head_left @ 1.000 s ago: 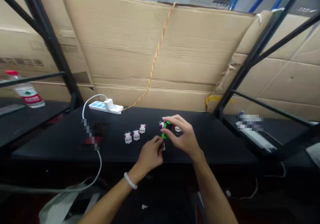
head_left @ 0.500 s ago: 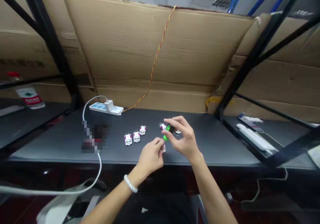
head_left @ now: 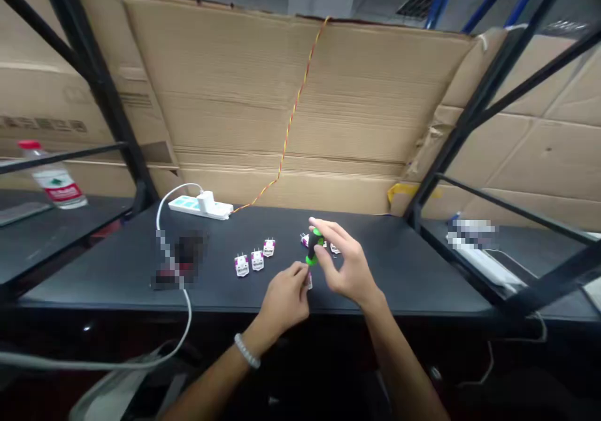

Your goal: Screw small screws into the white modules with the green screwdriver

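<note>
Head view, read from my remote station, left to right. A red-capped bottle (head_left: pixel 61 186) stands beyond the frame on the far left. On the black table (head_left: pixel 404 277), a white power strip (head_left: pixel 188 205) lies near the cardboard, an adapter (head_left: pixel 205 200) plugged into it. Three loose pieces (head_left: pixel 257 260), white and purple with pins, sit well apart from the strip, near the left hand (head_left: pixel 284 299).

Left hand: fingers pinched on the held piece (head_left: pixel 310 280), close to the front of the table; most of that piece is hidden by the fingers. Just behind, another piece (head_left: pixel 305 239) lies partly covered. Directly above the held piece is a green-and-black screwdriver (head_left: pixel 315 245), nearly upright, its top leaning slightly right. I cannot see the tip, so seating is unconfirmed.

Right hand (head_left: pixel 346 267): thumb and fingers grasping the screwdriver's handle. A further piece (head_left: pixel 335 248) lies beyond that hand.

Technique notes, my judgement: I would square the shaft to the held piece before turning, since a lean invites slipping. Light, steady downward pressure, short finger turns. The left pinch should resist the twist, with fingertips kept clear of the tip; bracing against the table would help.
</note>
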A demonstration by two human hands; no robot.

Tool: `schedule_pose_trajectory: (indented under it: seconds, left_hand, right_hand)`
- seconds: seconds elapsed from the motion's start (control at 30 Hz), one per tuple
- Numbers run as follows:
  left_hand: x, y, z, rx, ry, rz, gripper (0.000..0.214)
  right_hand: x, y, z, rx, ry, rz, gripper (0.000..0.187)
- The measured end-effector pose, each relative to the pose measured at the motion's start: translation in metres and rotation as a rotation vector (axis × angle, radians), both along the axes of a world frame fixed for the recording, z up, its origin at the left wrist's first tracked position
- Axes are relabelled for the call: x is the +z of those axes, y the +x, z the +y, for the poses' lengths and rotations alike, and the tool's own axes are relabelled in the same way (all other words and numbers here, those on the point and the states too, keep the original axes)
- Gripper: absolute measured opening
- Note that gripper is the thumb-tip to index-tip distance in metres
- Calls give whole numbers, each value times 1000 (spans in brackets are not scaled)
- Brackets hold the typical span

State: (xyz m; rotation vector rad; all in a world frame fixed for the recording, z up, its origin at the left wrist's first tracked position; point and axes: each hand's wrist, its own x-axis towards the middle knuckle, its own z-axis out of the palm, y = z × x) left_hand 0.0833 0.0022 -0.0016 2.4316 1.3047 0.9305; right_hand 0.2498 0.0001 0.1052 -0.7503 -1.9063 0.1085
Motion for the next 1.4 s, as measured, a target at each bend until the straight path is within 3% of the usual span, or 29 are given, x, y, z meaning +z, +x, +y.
schedule_pose_trajectory:
  seconds: [0.1,0.27,0.47,0.57,0.67,0.87,1.07,1.13,1.27,1.4]
  left_hand:
    - [0,0,0,-2,0,4,19]
    - [5,0,-1,4,-8,-2,20]
    - [5,1,-1,4,3,13,18]
    - [4,0,-1,15,0,18,19]
    - [4,0,-1,21,-10,13,20]
    - [5,1,-1,11,-6,18,16]
    - [6,0,-1,10,-21,14,18]
    - [5,0,-1,5,-20,15,18]
    - [4,0,0,3,-25,14,17]
    - [7,1,-1,9,-42,27,19]
  right_hand:
    - [-1,-1,0,52,-27,33,43]
    - [-4,-3,2,-89,65,63,32]
    - [1,3,-1,82,-46,12,45]
    - [3,3,0,-9,6,39,35]
    - [2,2,0,-66,77,31,38]
    - [0,-2,-4,99,-53,44,45]
    - [-1,-8,0,-174,94,68,34]
    - [-1,-6,-1,-146,76,40,39]
    - [0,-1,-4,50,-39,33,47]
    - [0,-1,0,-37,-24,72,31]
